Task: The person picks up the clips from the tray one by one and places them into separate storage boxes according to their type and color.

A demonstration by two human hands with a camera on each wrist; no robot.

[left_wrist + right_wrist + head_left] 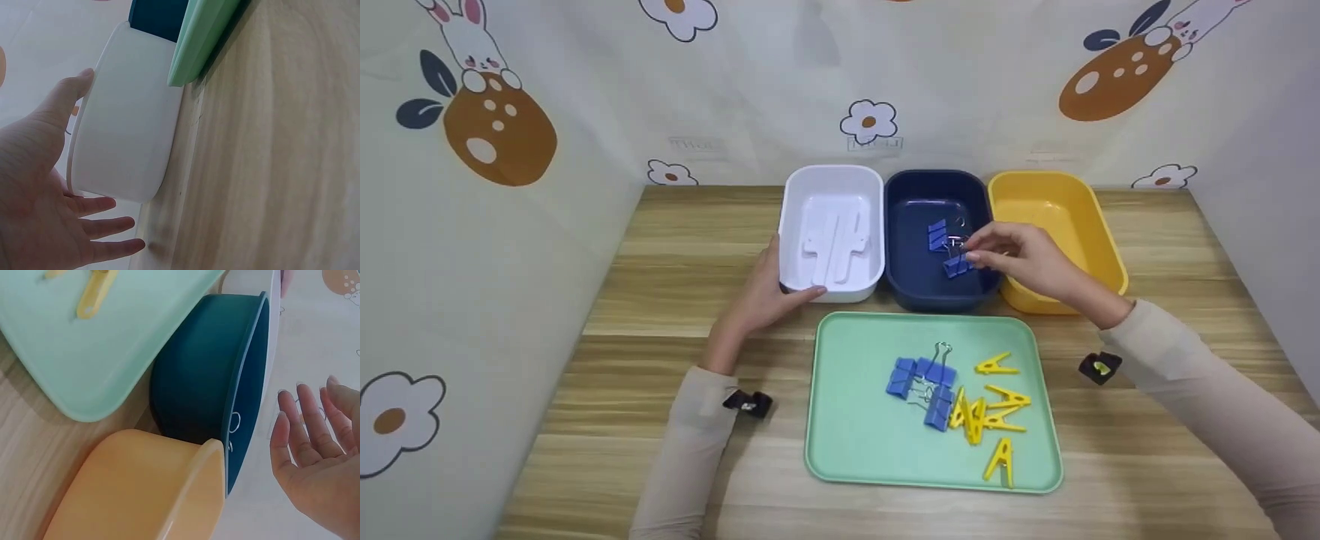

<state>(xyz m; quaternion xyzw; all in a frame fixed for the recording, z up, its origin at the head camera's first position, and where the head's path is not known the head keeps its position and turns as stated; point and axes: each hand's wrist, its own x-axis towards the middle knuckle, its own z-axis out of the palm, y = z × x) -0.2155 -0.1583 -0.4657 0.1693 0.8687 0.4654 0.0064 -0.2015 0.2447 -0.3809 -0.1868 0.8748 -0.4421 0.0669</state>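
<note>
My left hand (767, 291) rests against the near left corner of the white bin (831, 295). Its thumb lies at the rim, with straight fingers spread beside the side wall. Inside that bin lie long, thin white plastic pieces (835, 247). Over the navy bin (906, 281) hovers my right hand (1030, 261), fingers loosely bent with nothing between them in the right wrist view. Below the fingertips, two blue binder clips (937, 235) with silver wire handles lie in the navy bin. Three more blue binder clips (939, 409) lie together on the green tray (859, 442).
Several yellow clothespins (1000, 460) lie on the right half of the tray. The yellow bin (1099, 251) stands right of the navy one, under my right wrist. All three bins stand side by side against the patterned backdrop (780, 97) on the wooden table (660, 255).
</note>
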